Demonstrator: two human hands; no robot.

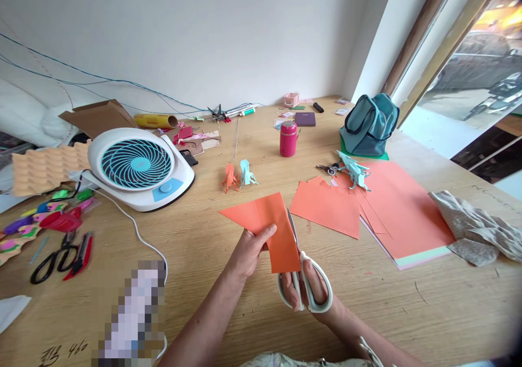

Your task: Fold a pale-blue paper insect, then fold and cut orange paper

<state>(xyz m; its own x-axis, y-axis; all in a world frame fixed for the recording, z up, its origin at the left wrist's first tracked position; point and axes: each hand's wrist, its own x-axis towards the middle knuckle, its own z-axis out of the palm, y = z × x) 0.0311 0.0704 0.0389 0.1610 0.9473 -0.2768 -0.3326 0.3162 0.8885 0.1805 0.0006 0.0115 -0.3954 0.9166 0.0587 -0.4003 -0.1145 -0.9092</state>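
Observation:
My left hand (252, 250) pinches a folded sheet of orange paper (281, 242), thumb on top, with one pointed corner reaching out to the left. Fingers of my right hand (314, 285) are through the white handles of a pair of scissors (322, 304). The scissor blades lie along the right edge of the orange paper, one of them showing beside it; whether they are cutting cannot be made out. Beyond my hands stand an orange folded-paper figure (230, 178) and a light blue folded-paper figure (247, 173).
Cut orange pieces (330, 209) and stacked orange sheets (408, 209) lie to the right, with a larger blue paper figure (354, 170) on them. A pink flask (287, 140), teal bag (369, 125), grey cloth (481, 223), fan (138, 166) and black-handled scissors (53, 263) surround the work area.

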